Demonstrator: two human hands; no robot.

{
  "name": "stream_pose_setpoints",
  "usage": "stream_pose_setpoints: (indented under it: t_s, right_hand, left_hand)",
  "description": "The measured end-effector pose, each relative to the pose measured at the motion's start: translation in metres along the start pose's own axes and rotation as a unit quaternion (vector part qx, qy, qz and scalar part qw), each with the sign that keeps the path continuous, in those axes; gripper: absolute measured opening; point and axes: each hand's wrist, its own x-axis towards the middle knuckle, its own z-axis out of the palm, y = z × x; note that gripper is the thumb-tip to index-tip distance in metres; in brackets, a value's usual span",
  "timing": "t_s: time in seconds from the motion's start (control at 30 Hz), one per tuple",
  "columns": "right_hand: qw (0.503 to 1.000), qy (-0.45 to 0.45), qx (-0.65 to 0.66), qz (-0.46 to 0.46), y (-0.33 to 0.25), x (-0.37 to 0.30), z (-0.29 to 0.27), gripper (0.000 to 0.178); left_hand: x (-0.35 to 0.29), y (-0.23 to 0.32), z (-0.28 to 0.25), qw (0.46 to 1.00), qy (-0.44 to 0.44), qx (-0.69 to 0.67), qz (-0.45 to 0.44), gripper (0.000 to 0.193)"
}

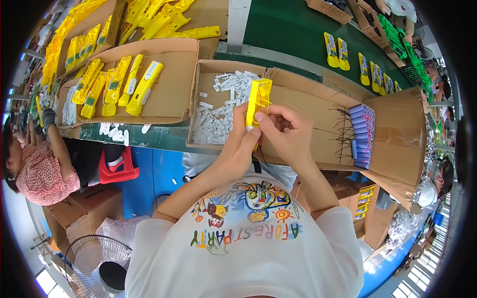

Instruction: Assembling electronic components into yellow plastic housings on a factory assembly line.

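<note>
Above the border between two cardboard boxes, the yellow housing [258, 97] is held up in the air, standing almost upright with a slight tilt. The left hand [238, 149] is grasping it, with the thumb in front and the fingers closed around its left side. The right hand [293, 131] is bent close to the open side of the same housing, its thumb and fingers drawn near together; I cannot tell whether they pinch some small part. Below and to the left, many small white pieces [213, 119] lie loosely in one box. To the right, in the other box [318, 109], purple cylinders [362, 134] are lined up in a row against the far end, and their thin dark wires [342, 134] point toward the hands. Farther left, several yellow units [117, 82] rest in a shallow carton [171, 82]. Beyond the boxes, more yellow pieces [331, 52] lie on a green surface [285, 30]. At the left edge sits a co-worker in a patterned top [47, 174], near a red stool [119, 171].
</note>
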Motion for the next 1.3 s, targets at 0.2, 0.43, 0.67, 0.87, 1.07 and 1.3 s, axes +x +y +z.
stream_pose_setpoints:
  t_s: [0.2, 0.43, 0.67, 0.87, 1.07, 1.3]
  right_hand:
    - [0.967, 0.089, 0.197, 0.135, 0.009, -0.024, 0.015, 0.006]
    - [0.991, 0.096, 0.075, 0.047, 0.004, -0.018, 0.002, 0.005]
    - [0.97, 0.083, -0.185, -0.133, 0.012, -0.042, 0.011, 0.011]
    - [0.941, 0.002, -0.277, -0.195, 0.019, -0.04, -0.025, 0.01]
    - [0.701, -0.009, -0.682, 0.211, 0.111, -0.055, -0.223, 0.028]
    - [0.718, -0.114, -0.674, 0.13, 0.082, -0.028, -0.221, 0.013]
  left_hand:
    - [0.001, 0.003, 0.002, 1.0, -0.017, -0.016, 0.002, 0.043]
    - [-0.005, -0.003, 0.002, 0.999, -0.029, 0.042, 0.001, 0.04]
    - [0.002, -0.008, 0.003, 1.0, 0.014, -0.025, 0.002, 0.04]
    - [0.003, -0.018, 0.006, 0.999, -0.009, -0.035, -0.039, 0.038]
    - [0.0, 0.0, 0.003, 0.986, -0.055, -0.133, -0.09, 0.031]
    - [-0.011, 0.005, 0.006, 0.979, -0.086, -0.143, -0.118, 0.034]
